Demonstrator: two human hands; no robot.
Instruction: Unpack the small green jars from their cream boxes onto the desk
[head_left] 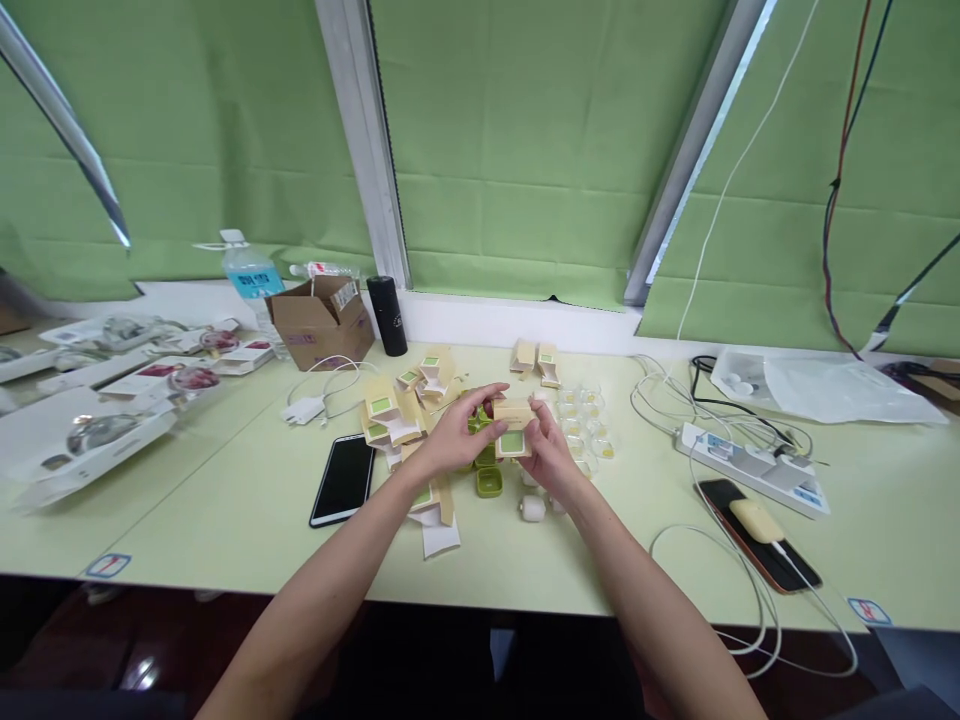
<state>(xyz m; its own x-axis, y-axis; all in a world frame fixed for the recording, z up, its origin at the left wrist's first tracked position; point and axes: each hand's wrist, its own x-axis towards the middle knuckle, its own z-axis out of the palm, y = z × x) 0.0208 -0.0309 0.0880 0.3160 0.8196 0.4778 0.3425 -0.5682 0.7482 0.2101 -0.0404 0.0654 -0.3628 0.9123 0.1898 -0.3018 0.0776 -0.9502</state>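
Note:
Both my hands hold a small tan cardboard box [513,412] with a green-and-white window on its front, over the middle of the table. The fingers of my left hand [466,432] close on its left side, and my right hand [551,445] grips its right side. Beneath and beside my left hand are olive-green square containers [489,483], partly hidden. Small white pieces [532,509] sit below my right hand. To its right stand several clear cups [592,410] with yellow spots inside. Opened tan cartons [397,410] with green windows lie left of my left hand.
A black phone [343,480] lies to the left. Behind stand a brown carton [322,320], a black flask [387,316] and a water bottle [251,280]. At right are a power strip [750,468], loose cables and another phone [787,568] with a yellow case on it.

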